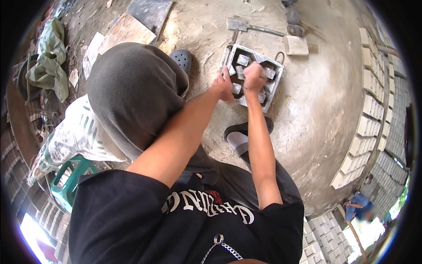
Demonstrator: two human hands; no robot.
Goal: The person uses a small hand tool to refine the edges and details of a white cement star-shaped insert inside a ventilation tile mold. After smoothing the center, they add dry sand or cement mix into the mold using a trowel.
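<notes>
On the ground before me lies a metal mold [276, 90], a box-like frame with several block-shaped pieces inside and a wire loop at its far right corner. My left hand [224, 86] rests against the mold's left rim, its fingers stretched out and apart. Over the middle of the mold is my right hand [255, 78], closed and slightly smeared by motion. Whatever its fingers hold, if anything, is hidden. One of the pale blocks [242, 60] shows near the mold's far left corner.
Beyond the mold lie a long-handled metal tool [266, 30] and a mallet-like block [296, 45]. Rows of pale blocks [369, 110] line the right side. Left are a white sack [83, 132] and green stool [66, 185]. Another person [358, 207] is at far lower right.
</notes>
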